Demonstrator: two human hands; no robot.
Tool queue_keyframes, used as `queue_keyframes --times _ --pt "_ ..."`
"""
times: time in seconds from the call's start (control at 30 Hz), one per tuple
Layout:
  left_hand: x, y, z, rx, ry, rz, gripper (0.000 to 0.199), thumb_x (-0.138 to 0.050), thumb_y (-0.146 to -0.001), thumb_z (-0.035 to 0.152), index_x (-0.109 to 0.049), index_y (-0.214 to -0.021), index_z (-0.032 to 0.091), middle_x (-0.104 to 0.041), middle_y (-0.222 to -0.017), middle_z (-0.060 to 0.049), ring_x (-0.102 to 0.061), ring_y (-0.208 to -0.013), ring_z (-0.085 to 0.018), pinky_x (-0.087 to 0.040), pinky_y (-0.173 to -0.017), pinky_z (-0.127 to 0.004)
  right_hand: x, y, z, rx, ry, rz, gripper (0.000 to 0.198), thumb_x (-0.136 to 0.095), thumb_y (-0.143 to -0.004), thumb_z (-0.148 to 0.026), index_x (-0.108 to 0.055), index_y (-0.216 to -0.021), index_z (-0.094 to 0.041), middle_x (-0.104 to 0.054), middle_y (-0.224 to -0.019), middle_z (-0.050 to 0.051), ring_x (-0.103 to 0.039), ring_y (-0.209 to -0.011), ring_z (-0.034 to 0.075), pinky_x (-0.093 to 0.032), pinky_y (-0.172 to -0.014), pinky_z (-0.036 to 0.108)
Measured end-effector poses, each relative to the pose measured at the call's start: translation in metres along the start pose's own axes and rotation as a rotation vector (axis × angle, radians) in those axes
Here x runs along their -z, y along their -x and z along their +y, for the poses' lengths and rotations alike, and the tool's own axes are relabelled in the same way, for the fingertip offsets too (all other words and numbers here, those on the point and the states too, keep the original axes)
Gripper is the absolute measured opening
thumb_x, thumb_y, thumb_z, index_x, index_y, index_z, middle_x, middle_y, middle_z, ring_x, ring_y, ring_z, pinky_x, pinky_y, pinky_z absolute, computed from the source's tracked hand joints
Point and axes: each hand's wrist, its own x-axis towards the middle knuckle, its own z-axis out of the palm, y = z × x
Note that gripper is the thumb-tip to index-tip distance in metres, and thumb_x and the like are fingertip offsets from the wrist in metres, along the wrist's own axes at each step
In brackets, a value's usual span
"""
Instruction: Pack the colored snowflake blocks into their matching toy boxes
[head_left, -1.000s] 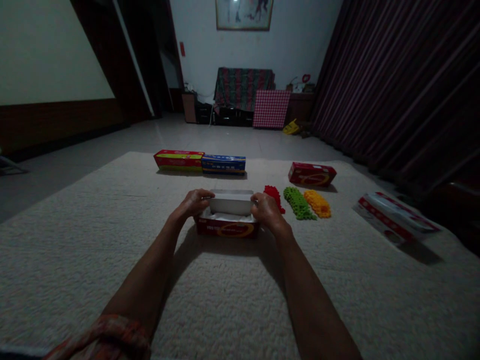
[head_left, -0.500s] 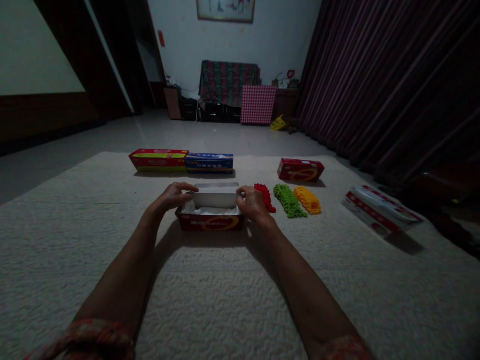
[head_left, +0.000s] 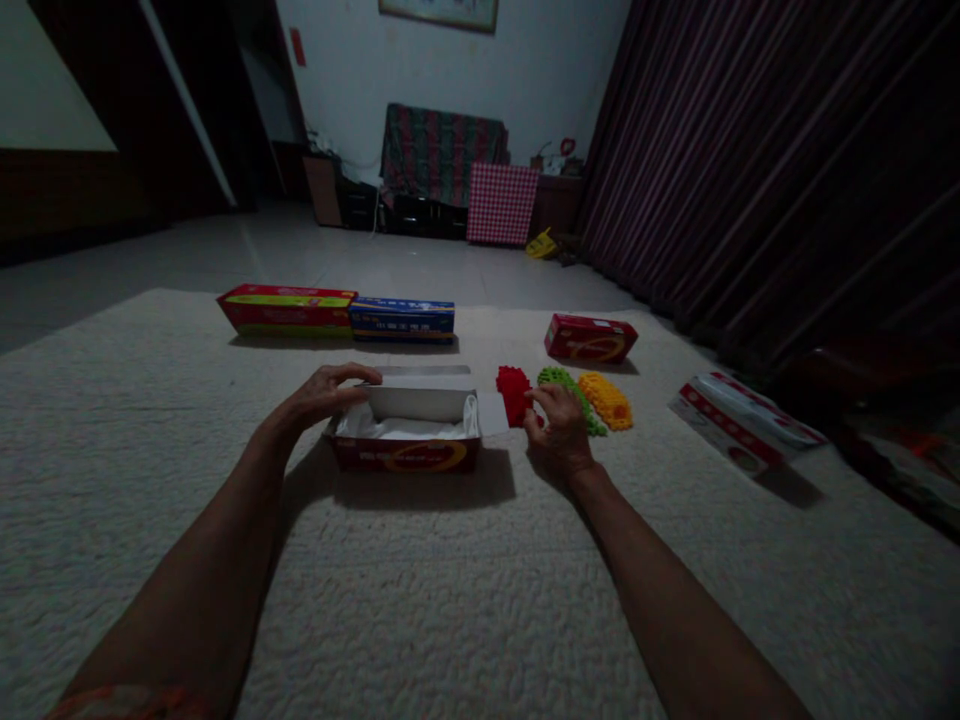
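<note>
An opened dark red cardboard box (head_left: 409, 458) lies in front of me on a quilted pale cover, its flaps folded out and white wrapping (head_left: 405, 430) inside. My left hand (head_left: 322, 392) grips the box at its back left corner, fingers along the flap and thumb at the edge. To the right of the box, my right hand (head_left: 556, 428) is held low with fingers apart and slightly curved. Its fingertips are beside a red bumpy textile piece (head_left: 513, 392); whether they touch it I cannot tell. Green (head_left: 553, 377) and yellow (head_left: 606, 400) pieces lie right of it, the green one partly behind the hand.
Behind the opened box stand a red-and-yellow-green carton (head_left: 289, 313) and a blue carton (head_left: 403, 322), end to end. A closed red box (head_left: 591, 340) sits at the back right. Farther right lies a white-and-red package (head_left: 739, 425). A dark curtain (head_left: 720, 160) hangs on the right.
My right hand has left the box's right end and moved right to the red piece. The box's right flap now shows folded outward. My left hand stays at the box; the view has shifted slightly.
</note>
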Motion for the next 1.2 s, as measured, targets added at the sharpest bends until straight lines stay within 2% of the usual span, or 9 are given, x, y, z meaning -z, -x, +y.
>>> queue_keyframes --times 0.13,0.27,0.5,0.73,0.97,1.2 --pt "0.0 -0.001 -0.006 0.019 0.018 -0.004 0.031 -0.08 -0.059 0.047 -0.082 -0.082 0.026 -0.08 -0.113 -0.009 -0.067 -0.119 -0.037 -0.048 -0.109 -0.046 -0.002 0.0 -0.004 -0.004 0.133 -0.092 0.035 -0.059 -0.082 -0.015 -0.071 -0.114 -0.018 -0.067 -0.114 0.013 -0.056 -0.108 0.031 -0.043 -0.096 0.045" --pt "0.0 -0.001 -0.008 0.018 0.031 -0.013 0.028 -0.077 -0.061 0.044 -0.082 -0.084 0.027 -0.08 -0.114 -0.008 -0.067 -0.119 -0.035 -0.048 -0.109 -0.045 -0.001 -0.002 0.001 -0.01 0.176 -0.146 0.036 -0.06 -0.082 -0.015 -0.073 -0.115 -0.018 -0.067 -0.114 0.013 -0.055 -0.108 0.031 -0.041 -0.095 0.046" --pt "0.0 0.0 -0.01 -0.036 -0.016 -0.029 0.03 -0.072 -0.067 0.039 -0.08 -0.09 0.023 -0.079 -0.114 -0.008 -0.067 -0.118 -0.032 -0.046 -0.111 -0.046 -0.004 -0.002 0.004 0.032 0.185 -0.156 0.034 -0.061 -0.081 -0.017 -0.074 -0.113 -0.018 -0.068 -0.116 0.014 -0.055 -0.113 0.032 -0.038 -0.1 0.048" --pt "0.001 0.001 -0.008 -0.04 -0.028 -0.045 0.03 -0.071 -0.067 0.037 -0.08 -0.091 0.02 -0.079 -0.111 -0.01 -0.069 -0.113 -0.031 -0.051 -0.103 -0.044 -0.003 -0.003 0.004 0.044 0.182 -0.185 0.029 -0.059 -0.081 -0.017 -0.072 -0.107 -0.017 -0.068 -0.115 0.015 -0.056 -0.11 0.033 -0.038 -0.097 0.047" --pt "-0.001 0.002 -0.005 -0.018 -0.027 -0.036 0.034 -0.072 -0.066 0.042 -0.079 -0.091 0.02 -0.079 -0.109 -0.009 -0.069 -0.109 -0.031 -0.053 -0.097 -0.043 -0.004 -0.005 0.006 0.04 0.201 -0.163 0.023 -0.059 -0.078 -0.017 -0.069 -0.099 -0.017 -0.068 -0.107 0.015 -0.057 -0.105 0.032 -0.039 -0.094 0.045" --pt "0.001 0.004 0.002 0.017 -0.053 -0.054 0.039 -0.072 -0.065 0.045 -0.08 -0.094 0.02 -0.079 -0.112 -0.009 -0.069 -0.105 -0.031 -0.053 -0.095 -0.042 0.006 -0.01 0.0 0.003 0.219 -0.238 0.017 -0.058 -0.077 -0.014 -0.068 -0.09 -0.019 -0.07 -0.094 0.012 -0.057 -0.096 0.031 -0.038 -0.09 0.044"
